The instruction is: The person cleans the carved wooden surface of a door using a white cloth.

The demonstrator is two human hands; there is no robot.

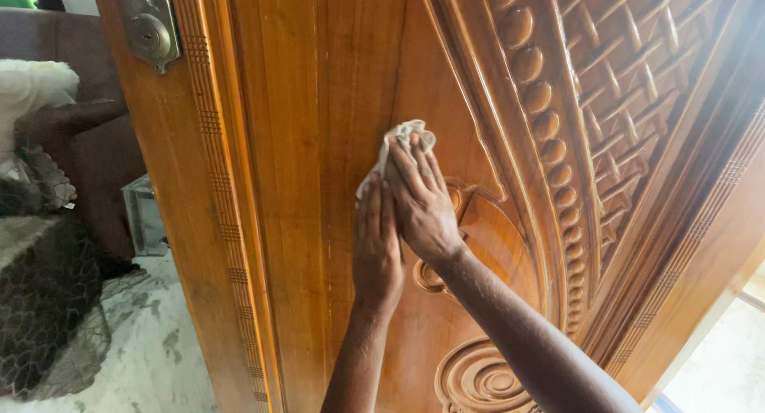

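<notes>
A carved wooden door (pixel 303 142) fills most of the head view, with bead rows, a lattice panel and spiral scrolls. My right hand (pixel 421 202) presses a small white cloth (pixel 402 138) flat against the door's smooth middle panel. My left hand (pixel 376 242) lies flat on the wood just left of it, fingers together, its fingertips touching the cloth's lower edge. Both forearms reach up from the bottom of the frame.
A brass lock plate (pixel 150 29) sits at the door's upper left edge. Beyond the door edge stand a dark brown sofa (pixel 88 142) with white and dark netted fabric (pixel 44 301), and a marble floor (pixel 155 357). Bright daylight shows at the lower right.
</notes>
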